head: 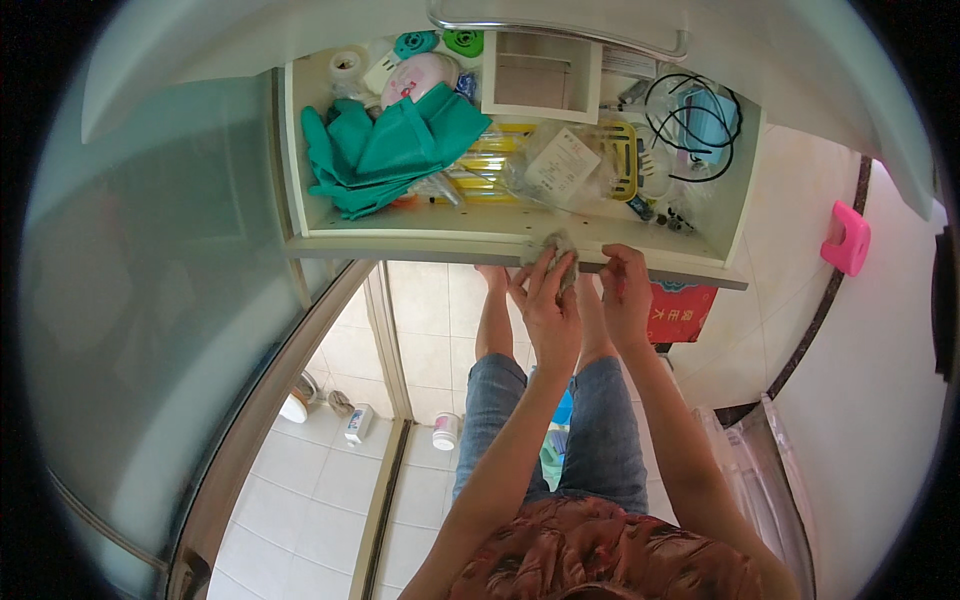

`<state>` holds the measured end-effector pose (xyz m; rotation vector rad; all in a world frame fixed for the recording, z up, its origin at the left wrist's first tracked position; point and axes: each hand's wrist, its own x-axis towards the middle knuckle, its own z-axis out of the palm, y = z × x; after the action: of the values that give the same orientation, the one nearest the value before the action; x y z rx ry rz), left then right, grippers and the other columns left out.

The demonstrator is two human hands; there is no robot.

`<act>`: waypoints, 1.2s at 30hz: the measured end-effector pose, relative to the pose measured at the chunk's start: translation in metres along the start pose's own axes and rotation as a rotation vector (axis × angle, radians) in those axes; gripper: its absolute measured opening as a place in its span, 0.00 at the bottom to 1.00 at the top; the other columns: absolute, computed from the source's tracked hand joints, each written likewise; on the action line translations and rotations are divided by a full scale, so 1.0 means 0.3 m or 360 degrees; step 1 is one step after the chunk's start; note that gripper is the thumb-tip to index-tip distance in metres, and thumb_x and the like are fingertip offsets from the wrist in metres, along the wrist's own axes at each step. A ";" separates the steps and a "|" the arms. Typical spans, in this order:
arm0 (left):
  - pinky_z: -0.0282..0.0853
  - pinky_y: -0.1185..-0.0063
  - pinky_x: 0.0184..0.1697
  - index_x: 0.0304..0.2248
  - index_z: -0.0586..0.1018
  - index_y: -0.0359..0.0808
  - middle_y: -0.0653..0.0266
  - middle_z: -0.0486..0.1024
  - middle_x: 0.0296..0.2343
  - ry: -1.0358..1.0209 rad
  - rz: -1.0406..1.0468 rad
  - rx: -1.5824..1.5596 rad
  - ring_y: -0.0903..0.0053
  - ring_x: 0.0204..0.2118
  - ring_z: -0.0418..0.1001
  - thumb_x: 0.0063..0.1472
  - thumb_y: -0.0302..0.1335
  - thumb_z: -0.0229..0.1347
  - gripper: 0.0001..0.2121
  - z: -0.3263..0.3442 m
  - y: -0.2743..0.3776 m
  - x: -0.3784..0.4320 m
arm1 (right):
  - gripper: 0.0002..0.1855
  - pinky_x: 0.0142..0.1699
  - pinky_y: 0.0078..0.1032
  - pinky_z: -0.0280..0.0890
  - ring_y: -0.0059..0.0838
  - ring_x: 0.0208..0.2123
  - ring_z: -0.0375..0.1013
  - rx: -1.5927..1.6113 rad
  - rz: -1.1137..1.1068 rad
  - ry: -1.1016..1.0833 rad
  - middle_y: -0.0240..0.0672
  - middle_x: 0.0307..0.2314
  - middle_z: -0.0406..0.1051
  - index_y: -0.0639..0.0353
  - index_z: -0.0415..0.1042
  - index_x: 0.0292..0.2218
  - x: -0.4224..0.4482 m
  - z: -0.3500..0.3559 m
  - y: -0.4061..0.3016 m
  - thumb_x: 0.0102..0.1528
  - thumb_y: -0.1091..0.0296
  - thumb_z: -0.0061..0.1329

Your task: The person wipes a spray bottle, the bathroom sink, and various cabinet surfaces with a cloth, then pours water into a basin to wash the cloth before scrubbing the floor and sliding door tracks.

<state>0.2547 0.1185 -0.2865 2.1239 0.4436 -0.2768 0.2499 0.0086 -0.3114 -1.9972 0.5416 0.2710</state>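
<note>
A drawer is pulled out in front of me, full of small items. My left hand presses a crumpled grey cloth against the drawer's front edge, near its middle. Just to the right, my right hand rests by the same edge with its fingers bent. Whether it grips the edge cannot be told. Nearest the hands inside are a clear plastic bag with a white paper label and a yellow plastic rack. A folded green cloth item fills the left part, beside yellow-and-clear tubes.
Coiled black cable lies over blue packets at the drawer's right. A white open box sits at the back. Frosted glass borders the left. A red printed box is below the drawer; a white jar stands on the floor.
</note>
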 end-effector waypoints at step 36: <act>0.61 0.70 0.50 0.40 0.74 0.37 0.61 0.69 0.41 -0.0003 0.0882 0.1596 0.62 0.46 0.64 0.48 0.22 0.54 0.16 -0.408 -0.329 0.713 | 0.26 0.46 0.30 0.63 0.42 0.43 0.67 -0.0119 -0.0232 -0.0249 0.40 0.38 0.68 0.56 0.70 0.38 0.075 -0.065 -0.127 0.37 0.92 0.40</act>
<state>0.4119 0.3156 -0.3700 3.0975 -0.4015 -0.1887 0.2872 0.0006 -0.2818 -2.0555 0.2892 0.3582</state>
